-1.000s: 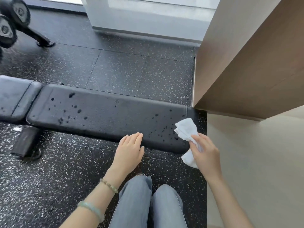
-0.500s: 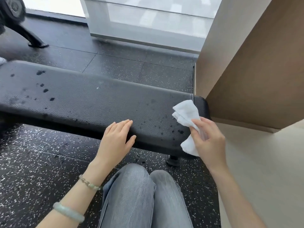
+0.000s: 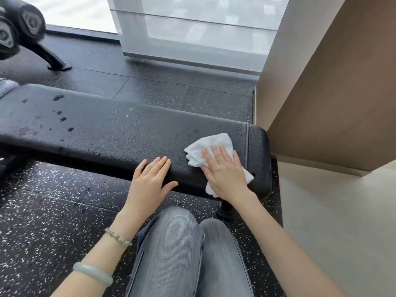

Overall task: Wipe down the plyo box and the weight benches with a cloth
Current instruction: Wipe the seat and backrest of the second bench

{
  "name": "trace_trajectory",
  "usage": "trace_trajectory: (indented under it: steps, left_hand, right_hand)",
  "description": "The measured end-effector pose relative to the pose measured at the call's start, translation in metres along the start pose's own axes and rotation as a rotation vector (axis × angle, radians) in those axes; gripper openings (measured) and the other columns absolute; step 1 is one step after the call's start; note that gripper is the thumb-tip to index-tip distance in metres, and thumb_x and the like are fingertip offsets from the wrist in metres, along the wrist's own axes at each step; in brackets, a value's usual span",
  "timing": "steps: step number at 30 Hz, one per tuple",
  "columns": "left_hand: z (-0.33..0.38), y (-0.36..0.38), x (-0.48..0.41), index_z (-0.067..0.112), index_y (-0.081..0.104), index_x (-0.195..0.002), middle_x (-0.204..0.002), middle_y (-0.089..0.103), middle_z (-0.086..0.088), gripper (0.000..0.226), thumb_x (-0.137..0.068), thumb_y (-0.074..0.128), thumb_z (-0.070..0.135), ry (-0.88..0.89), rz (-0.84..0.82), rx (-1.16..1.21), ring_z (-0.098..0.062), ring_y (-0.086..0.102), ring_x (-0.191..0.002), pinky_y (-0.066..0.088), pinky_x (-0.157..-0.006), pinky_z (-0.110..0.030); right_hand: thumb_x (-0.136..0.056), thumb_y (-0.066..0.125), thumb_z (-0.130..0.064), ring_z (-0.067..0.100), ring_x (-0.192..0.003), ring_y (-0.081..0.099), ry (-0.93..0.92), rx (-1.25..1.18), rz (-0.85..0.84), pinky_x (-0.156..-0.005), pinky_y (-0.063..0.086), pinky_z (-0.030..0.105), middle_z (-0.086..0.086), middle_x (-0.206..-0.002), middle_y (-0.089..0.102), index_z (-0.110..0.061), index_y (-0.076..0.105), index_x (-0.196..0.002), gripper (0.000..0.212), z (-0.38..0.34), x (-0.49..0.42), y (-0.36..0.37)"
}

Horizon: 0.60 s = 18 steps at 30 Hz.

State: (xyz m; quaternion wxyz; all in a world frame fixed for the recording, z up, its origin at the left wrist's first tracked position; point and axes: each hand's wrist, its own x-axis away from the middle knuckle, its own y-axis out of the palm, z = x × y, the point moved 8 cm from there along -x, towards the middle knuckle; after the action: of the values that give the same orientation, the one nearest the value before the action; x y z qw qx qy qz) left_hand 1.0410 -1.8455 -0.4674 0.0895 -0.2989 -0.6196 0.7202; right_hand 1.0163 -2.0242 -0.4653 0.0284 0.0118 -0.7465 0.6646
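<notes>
Dark droplets [image 3: 62, 118] bead on the left of the weight bench [image 3: 111, 133], whose black pebbled pad is long and round-edged. Your left grip [image 3: 150, 181] lies flat on the pad's near edge, fingers straight, holding nothing. Just right of it, your right grip [image 3: 225, 174] presses straight-fingered on the crumpled white cloth [image 3: 212, 144] near the pad's right end, beside a smooth tan panel [image 3: 332, 103].

Right hand [image 3: 225, 177] flat on white cloth [image 3: 214, 143], left hand [image 3: 150, 182] beside, atop weight bench [image 3: 107, 129].
</notes>
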Motion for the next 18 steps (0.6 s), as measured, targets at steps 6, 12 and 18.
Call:
trace_trajectory:
  steps: [6,12,18]
  left_hand:
    - [0.001,0.0,0.002,0.004,0.061,-0.121,-0.125,0.061,-0.011,0.062,-0.083,0.044,0.05,-0.014,-0.005,-0.006,-0.024,0.057,-0.117,0.028,-0.105,-0.044]
    - [0.002,0.001,0.003,0.004,0.06,-0.121,-0.126,0.061,-0.011,0.062,-0.083,0.045,0.05,-0.041,0.009,0.002,-0.025,0.057,-0.117,0.029,-0.104,-0.044]
    - [0.003,0.003,0.006,0.005,0.06,-0.122,-0.128,0.059,-0.009,0.06,-0.086,0.044,0.05,-0.096,0.021,0.025,-0.023,0.055,-0.12,0.03,-0.105,-0.045]
  right_hand:
    - [-0.092,0.026,-0.04,0.031,-0.13,0.045,-0.013,-0.013,0.149,-0.107,0.03,0.053,0.013,-0.14,0.048,-0.018,0.049,-0.137,0.054,0.002,0.028,0.004]
    - [-0.092,0.032,-0.038,0.033,-0.124,0.051,0.051,0.015,0.153,-0.102,0.035,0.055,0.015,-0.134,0.054,-0.015,0.056,-0.13,0.051,0.003,0.019,0.003]
    - [-0.102,0.025,-0.038,0.025,-0.144,0.016,0.1,-0.017,0.037,-0.115,0.005,0.048,0.009,-0.156,0.02,-0.02,0.024,-0.149,0.05,0.0,-0.003,0.001]
